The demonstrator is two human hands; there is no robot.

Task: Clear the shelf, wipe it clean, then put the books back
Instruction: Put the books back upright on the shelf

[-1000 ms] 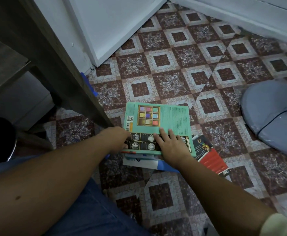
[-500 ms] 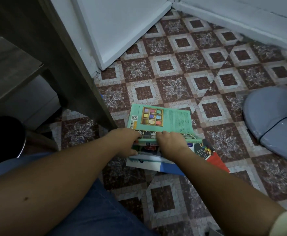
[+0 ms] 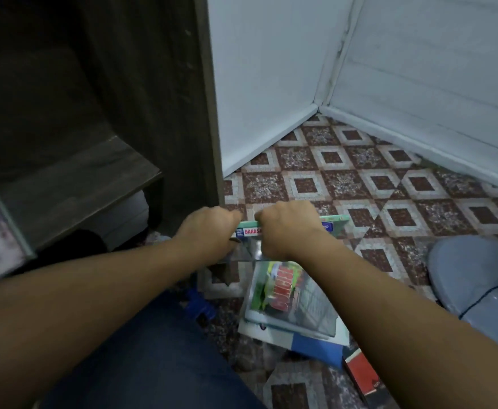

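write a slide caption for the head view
Left hand and right hand grip books above the floor pile.

The floor (image 3: 345,184) wore maroon-and-white diamonds; the book (image 3: 335,222) was mint green, the shelf (image 3: 79,184) dark brown woodgrain, the cushion (image 3: 472,270) grey-blue.

Book (image 3: 249,232) mostly behind right hand (image 3: 289,228)

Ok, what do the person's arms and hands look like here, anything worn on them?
Both the left hand and right hand are bare, as are the forearms: no gloves, rings, watch or sleeves show. The only clothing in view is dark blue trousers over the lap.
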